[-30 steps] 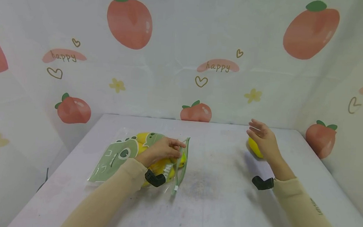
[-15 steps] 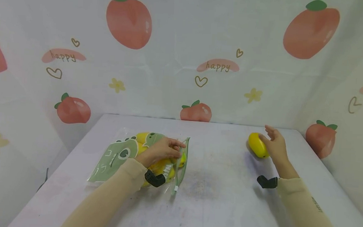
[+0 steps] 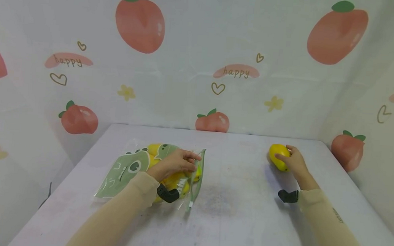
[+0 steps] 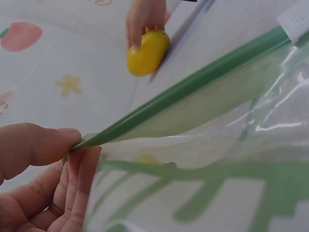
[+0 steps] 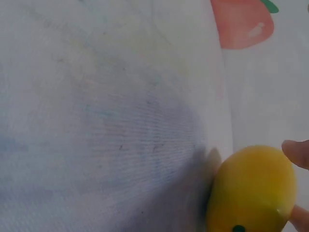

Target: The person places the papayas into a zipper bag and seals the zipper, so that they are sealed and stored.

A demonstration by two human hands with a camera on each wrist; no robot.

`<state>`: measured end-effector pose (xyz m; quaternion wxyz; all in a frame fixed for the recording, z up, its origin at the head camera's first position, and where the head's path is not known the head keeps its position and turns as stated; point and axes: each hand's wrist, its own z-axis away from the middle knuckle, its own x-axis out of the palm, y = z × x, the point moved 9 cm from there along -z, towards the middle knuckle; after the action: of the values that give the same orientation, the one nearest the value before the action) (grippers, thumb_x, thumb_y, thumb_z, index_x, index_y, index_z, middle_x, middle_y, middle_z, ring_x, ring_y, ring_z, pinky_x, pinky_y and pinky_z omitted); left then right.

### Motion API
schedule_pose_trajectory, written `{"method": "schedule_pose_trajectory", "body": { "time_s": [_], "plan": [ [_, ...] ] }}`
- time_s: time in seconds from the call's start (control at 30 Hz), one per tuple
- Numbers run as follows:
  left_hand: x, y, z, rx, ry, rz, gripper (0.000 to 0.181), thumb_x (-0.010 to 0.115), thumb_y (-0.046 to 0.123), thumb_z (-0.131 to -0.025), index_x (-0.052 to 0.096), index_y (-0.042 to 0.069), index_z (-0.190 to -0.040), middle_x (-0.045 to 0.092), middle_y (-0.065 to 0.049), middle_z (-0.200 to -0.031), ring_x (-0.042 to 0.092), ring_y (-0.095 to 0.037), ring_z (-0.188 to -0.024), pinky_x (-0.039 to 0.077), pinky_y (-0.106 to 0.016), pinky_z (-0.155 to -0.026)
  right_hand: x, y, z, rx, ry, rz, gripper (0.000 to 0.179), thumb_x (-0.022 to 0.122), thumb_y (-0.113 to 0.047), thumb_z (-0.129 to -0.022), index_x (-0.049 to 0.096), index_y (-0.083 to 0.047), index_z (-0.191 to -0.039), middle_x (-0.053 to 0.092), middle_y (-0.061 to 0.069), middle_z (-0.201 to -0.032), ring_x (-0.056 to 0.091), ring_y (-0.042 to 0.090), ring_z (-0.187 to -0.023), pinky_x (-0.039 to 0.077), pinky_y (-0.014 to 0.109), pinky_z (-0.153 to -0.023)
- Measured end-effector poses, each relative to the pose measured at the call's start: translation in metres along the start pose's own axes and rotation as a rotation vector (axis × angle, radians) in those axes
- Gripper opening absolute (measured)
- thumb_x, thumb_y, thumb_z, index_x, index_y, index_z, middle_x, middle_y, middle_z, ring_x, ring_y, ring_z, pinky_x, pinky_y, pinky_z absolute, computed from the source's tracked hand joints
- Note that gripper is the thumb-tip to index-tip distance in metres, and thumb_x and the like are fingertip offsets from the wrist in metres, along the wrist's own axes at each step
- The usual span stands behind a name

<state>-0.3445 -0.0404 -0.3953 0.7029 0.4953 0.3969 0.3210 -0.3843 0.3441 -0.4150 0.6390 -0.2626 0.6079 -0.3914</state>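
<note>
My left hand (image 3: pixel 178 162) pinches the green zip edge of a clear zip bag (image 3: pixel 119 173) printed with a green cartoon creature. Thumb and curled fingers meet on that edge in the left wrist view, and the bag's mouth gapes beside them. Yellow fruit (image 3: pixel 154 149) shows through the plastic. At the far right of the table, my right hand (image 3: pixel 298 164) grips a yellow mango (image 3: pixel 275 149), thumb on the near side and fingers behind. The right wrist view shows the mango (image 5: pixel 251 188) with a thumb tip at its edge; most of the hand is cut off there.
A white slider (image 4: pixel 295 21) sits on the bag's zip, away from the left hand. The whitish table (image 3: pixel 223 231) runs back to a wall cloth (image 3: pixel 179 83) printed with peaches, hearts and flowers. Black wrist mounts (image 3: pixel 288 196) are strapped on both wrists.
My right hand moved off to the mango's right side, then came back left, thumb and fingers closing about the mango. The left hand and the bag have stayed in place.
</note>
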Motion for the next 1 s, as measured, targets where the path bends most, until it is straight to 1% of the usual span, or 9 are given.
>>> {"method": "schedule_pose_trajectory", "body": {
  "time_s": [0.1,0.23,0.37,0.47,0.57,0.67,0.8,1.0],
  "plan": [
    [0.000,0.000,-0.001,-0.005,0.006,-0.001,0.038,0.066,-0.002,-0.087,0.060,-0.005,-0.125,0.053,-0.002,-0.086,0.052,-0.015,-0.075,0.053,-0.023,-0.072,0.002,0.004,-0.001,0.035,-0.016,0.011,0.082,0.053,-0.029,-0.097,0.002,0.005,-0.152,0.007,0.034,-0.154,0.021,0.049,-0.138,0.023,0.057,-0.114],
    [0.001,0.000,0.000,-0.004,0.004,0.000,0.038,0.066,-0.002,-0.087,0.061,-0.004,-0.124,0.053,-0.002,-0.085,0.052,-0.015,-0.074,0.053,-0.023,-0.072,0.003,0.009,-0.002,0.061,-0.007,0.017,0.083,0.054,-0.027,-0.097,0.001,0.004,-0.152,0.007,0.034,-0.154,0.022,0.049,-0.138,0.023,0.057,-0.114],
    [0.002,0.001,0.000,0.010,-0.007,0.005,0.038,0.066,-0.003,-0.087,0.060,-0.005,-0.124,0.052,-0.002,-0.084,0.052,-0.015,-0.075,0.053,-0.024,-0.073,0.003,0.012,-0.004,0.056,0.012,0.027,0.083,0.055,-0.027,-0.096,0.003,0.005,-0.152,0.010,0.034,-0.154,0.024,0.049,-0.137,0.025,0.057,-0.113],
    [0.002,0.001,0.000,0.007,-0.004,0.000,0.038,0.066,-0.003,-0.087,0.060,-0.004,-0.124,0.052,-0.002,-0.084,0.052,-0.015,-0.075,0.053,-0.024,-0.073,0.003,0.012,-0.004,0.043,0.022,0.026,0.083,0.056,-0.027,-0.096,0.003,0.005,-0.152,0.009,0.034,-0.154,0.024,0.049,-0.137,0.025,0.057,-0.113],
    [0.001,0.000,0.000,0.000,0.002,0.000,0.037,0.066,-0.002,-0.087,0.061,-0.004,-0.123,0.052,-0.002,-0.084,0.052,-0.015,-0.075,0.053,-0.024,-0.073,0.003,0.008,-0.002,0.018,0.030,0.019,0.083,0.056,-0.027,-0.096,0.003,0.005,-0.152,0.008,0.035,-0.154,0.023,0.050,-0.138,0.026,0.058,-0.112],
    [0.000,0.000,0.000,-0.009,0.005,0.007,0.037,0.066,-0.003,-0.086,0.061,-0.004,-0.123,0.052,-0.002,-0.083,0.052,-0.015,-0.074,0.053,-0.024,-0.072,0.003,0.001,0.001,-0.022,0.048,0.003,0.083,0.057,-0.027,-0.096,0.004,0.005,-0.152,0.011,0.036,-0.153,0.026,0.051,-0.136,0.030,0.058,-0.110],
    [0.000,0.000,-0.001,-0.003,-0.001,0.009,0.038,0.066,-0.003,-0.086,0.060,-0.005,-0.124,0.051,-0.002,-0.084,0.052,-0.015,-0.073,0.053,-0.024,-0.071,0.005,-0.013,0.006,-0.090,0.080,-0.030,0.082,0.059,-0.024,-0.095,0.007,0.004,-0.152,0.017,0.037,-0.151,0.031,0.050,-0.134,0.035,0.057,-0.107],
    [0.000,-0.001,-0.001,-0.008,-0.003,0.015,0.040,0.065,-0.004,-0.087,0.059,-0.006,-0.126,0.052,-0.002,-0.084,0.053,-0.015,-0.074,0.053,-0.023,-0.071,0.010,-0.038,0.017,-0.172,0.100,-0.082,0.082,0.062,-0.024,-0.094,0.011,0.002,-0.153,0.021,0.035,-0.151,0.032,0.050,-0.134,0.037,0.057,-0.105]
  ]
}}
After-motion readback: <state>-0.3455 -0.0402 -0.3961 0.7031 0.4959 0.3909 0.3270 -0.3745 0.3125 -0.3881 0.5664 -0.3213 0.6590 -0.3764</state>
